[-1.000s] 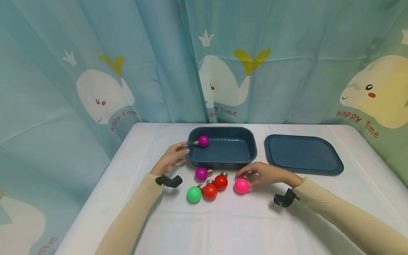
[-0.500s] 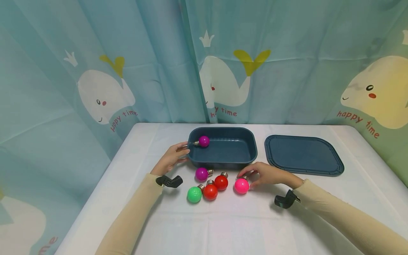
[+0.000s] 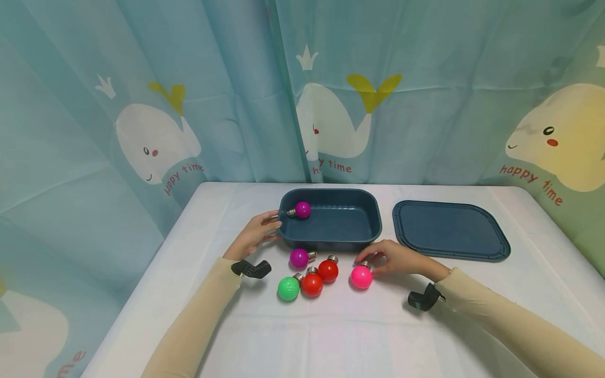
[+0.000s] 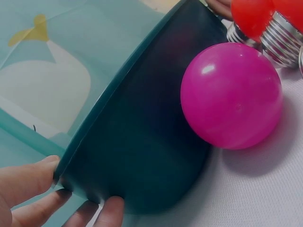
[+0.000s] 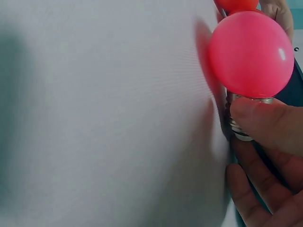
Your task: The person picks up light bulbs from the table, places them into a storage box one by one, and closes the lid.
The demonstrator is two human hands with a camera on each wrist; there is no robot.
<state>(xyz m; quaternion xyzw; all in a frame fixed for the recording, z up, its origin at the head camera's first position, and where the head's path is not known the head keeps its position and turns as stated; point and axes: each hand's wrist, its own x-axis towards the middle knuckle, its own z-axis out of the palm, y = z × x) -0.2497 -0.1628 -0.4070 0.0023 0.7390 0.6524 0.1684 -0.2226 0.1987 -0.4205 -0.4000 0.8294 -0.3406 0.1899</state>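
Observation:
My right hand pinches the metal screw base of a pink light bulb low over the white cloth; the right wrist view shows the thumb across that base. At the left end of a dark blue box, my left hand touches the outside wall with its fingers, which the left wrist view shows at the rim and lower wall. Inside the box lies a purple bulb. Another purple bulb lies before the box, close to its front wall.
Two red bulbs, one nearer and one farther, lie between the hands. A green bulb is beside them. The flat dark blue lid rests right of the box. A whale-print curtain hangs behind the table.
The pink bulb has shifted slightly right and toward the front, its base still at my right fingertips. My left hand and the box stay where they were.

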